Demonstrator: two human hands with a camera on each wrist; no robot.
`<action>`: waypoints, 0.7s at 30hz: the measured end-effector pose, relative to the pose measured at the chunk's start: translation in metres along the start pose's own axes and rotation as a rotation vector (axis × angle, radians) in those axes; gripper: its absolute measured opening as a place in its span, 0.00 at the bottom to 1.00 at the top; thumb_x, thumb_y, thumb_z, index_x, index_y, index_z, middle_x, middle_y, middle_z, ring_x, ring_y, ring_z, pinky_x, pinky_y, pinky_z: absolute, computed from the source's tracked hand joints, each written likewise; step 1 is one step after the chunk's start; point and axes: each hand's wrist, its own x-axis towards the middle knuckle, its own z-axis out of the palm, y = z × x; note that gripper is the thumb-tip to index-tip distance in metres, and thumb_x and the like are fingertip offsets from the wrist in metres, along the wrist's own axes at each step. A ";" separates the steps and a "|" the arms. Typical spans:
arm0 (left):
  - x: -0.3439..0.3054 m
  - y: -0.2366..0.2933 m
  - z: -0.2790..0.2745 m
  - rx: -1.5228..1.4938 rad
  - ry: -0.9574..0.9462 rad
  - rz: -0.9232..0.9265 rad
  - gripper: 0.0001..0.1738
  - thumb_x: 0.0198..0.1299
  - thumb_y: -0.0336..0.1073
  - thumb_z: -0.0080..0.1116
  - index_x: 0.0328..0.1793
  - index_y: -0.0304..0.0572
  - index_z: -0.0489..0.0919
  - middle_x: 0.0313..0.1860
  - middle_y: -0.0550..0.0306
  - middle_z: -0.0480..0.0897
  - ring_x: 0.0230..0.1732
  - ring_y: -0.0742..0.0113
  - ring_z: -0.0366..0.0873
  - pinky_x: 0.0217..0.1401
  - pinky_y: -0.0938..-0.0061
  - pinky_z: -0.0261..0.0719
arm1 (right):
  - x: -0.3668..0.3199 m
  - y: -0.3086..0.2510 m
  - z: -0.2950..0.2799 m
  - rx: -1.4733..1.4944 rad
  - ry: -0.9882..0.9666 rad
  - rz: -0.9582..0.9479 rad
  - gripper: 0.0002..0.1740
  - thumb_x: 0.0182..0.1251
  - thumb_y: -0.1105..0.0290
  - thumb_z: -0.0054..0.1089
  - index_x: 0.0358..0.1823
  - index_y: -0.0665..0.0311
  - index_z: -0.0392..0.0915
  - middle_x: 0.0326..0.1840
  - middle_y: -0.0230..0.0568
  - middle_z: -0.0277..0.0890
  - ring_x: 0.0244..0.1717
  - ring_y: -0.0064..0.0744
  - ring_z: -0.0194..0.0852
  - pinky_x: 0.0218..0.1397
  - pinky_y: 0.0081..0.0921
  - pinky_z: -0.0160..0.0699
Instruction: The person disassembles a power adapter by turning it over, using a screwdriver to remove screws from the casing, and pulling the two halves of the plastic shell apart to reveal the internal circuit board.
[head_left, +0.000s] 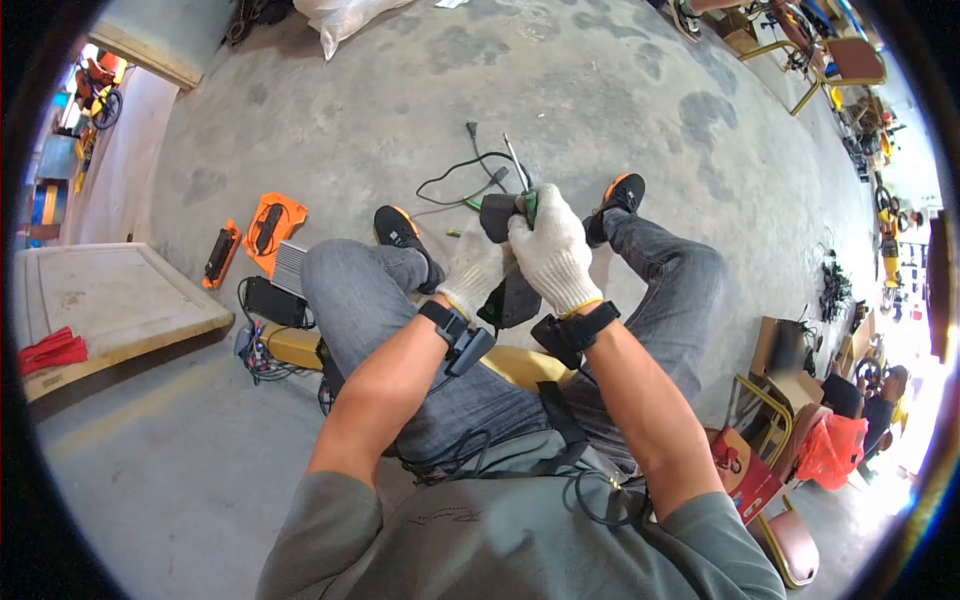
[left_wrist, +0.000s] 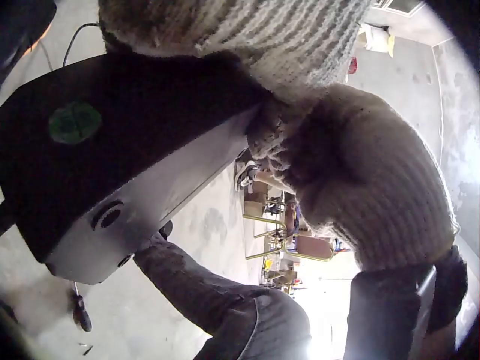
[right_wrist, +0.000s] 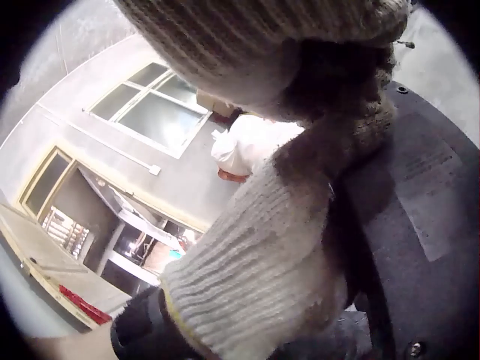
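Observation:
My gloved left hand [head_left: 475, 267] grips the side of a black casing [head_left: 514, 300] held between my knees. In the left wrist view, the casing [left_wrist: 142, 135] has a round green mark and a paler side face with holes. My gloved right hand [head_left: 552, 250] is curled at the casing's upper end, round a green handle [head_left: 530, 207], from which a thin metal shaft [head_left: 514, 155] points away from me. A pale label [right_wrist: 431, 195] shows on the casing in the right wrist view. Gloves hide most fingertips.
A cable with a plug [head_left: 471, 130] lies on the floor beyond my hands. To the left are an orange tray [head_left: 272, 225], a black adapter [head_left: 275, 301] and a pale panel [head_left: 120, 305] bearing red gloves [head_left: 52, 352]. Chairs and boxes stand right.

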 end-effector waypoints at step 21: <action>-0.005 0.020 -0.028 -0.480 0.203 -0.340 0.29 0.65 0.32 0.73 0.72 0.38 0.79 0.61 0.56 0.87 0.58 0.63 0.85 0.64 0.64 0.85 | 0.039 0.199 0.056 0.453 -0.247 0.618 0.11 0.60 0.70 0.67 0.37 0.74 0.82 0.27 0.45 0.82 0.25 0.39 0.85 0.30 0.37 0.87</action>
